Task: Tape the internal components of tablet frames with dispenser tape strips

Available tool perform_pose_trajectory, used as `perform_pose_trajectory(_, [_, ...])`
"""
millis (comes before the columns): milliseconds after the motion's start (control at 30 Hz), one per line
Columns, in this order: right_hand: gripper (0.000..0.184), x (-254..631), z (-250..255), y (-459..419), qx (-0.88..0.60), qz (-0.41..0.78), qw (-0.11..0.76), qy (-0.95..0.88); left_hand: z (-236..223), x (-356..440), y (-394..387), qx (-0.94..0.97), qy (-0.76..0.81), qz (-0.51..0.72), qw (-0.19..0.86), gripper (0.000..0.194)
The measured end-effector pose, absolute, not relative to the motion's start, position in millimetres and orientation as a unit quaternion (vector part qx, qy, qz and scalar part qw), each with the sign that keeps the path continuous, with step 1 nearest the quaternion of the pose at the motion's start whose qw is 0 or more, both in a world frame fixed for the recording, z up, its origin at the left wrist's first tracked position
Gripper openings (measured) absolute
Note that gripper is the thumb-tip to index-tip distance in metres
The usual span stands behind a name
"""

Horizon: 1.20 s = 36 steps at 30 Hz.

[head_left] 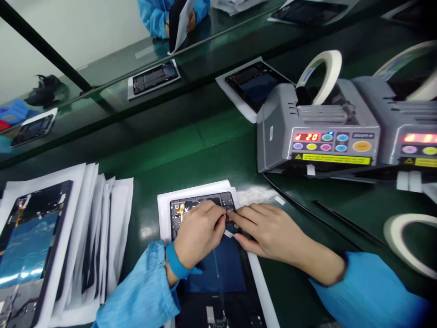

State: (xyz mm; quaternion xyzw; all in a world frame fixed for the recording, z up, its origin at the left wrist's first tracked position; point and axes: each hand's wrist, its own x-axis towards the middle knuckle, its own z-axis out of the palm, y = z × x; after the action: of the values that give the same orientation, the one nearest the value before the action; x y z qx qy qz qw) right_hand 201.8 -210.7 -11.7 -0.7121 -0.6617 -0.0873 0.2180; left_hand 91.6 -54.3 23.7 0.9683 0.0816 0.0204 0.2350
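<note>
An opened tablet point(218, 266) lies on white sheets point(164, 214) in front of me, its circuit boards and dark blue battery exposed. My left hand point(201, 232), with a blue wristband point(176, 262), is closed in a pinch over the upper part of the tablet. Whatever is between its fingertips is too small to make out. From the right, my right hand point(269, 230) meets it, index fingertip touching down beside the left fingertips. Its thumb is spread from the index finger, close to a small white tape piece point(228, 233) on the tablet.
At left stands a stack of white sheets point(102, 237) with another opened tablet point(32, 237) on top. Two grey tape dispensers point(317, 127) stand at right, above a tape roll point(392, 246) and black tweezers point(348, 223). Another tablet point(256, 84) lies behind. Across the bench sits a person point(153, 18).
</note>
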Motion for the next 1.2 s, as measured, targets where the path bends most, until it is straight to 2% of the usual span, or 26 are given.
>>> perform_pose_trajectory(167, [0.037, 196, -10, -211, -0.711, -0.116, 0.188, -0.668, 24, 90, -53, 0.981, 0.042, -0.017, 0.191, 0.019])
perform_pose_trajectory(367, [0.040, 197, -15, -213, -0.716, -0.048, 0.257, -0.648, 24, 87, -52, 0.988, 0.012, -0.013, 0.153, 0.019])
perform_pose_trajectory(500, [0.037, 198, -17, -214, -0.720, -0.011, 0.287, -0.632, 20, 86, -51, 0.983, 0.019, 0.000, 0.183, 0.017])
perform_pose_trajectory(700, [0.037, 198, -12, -212, -0.721, -0.008, 0.282, -0.634, 14, 87, -49, 0.966, 0.041, 0.017, 0.256, 0.014])
perform_pose_trajectory(800, [0.028, 198, -8, -209, -0.738, -0.050, 0.285, -0.610, 13, 86, -49, 0.963, 0.046, 0.025, 0.263, 0.013])
perform_pose_trajectory(933, [0.016, 199, -6, -204, -0.775, -0.166, 0.226, -0.566, 11, 86, -50, 0.964, 0.045, 0.027, 0.259, 0.014])
perform_pose_trajectory(1200, [0.014, 199, -12, -202, -0.772, -0.148, 0.224, -0.575, 11, 87, -49, 0.964, 0.040, 0.024, 0.260, 0.015])
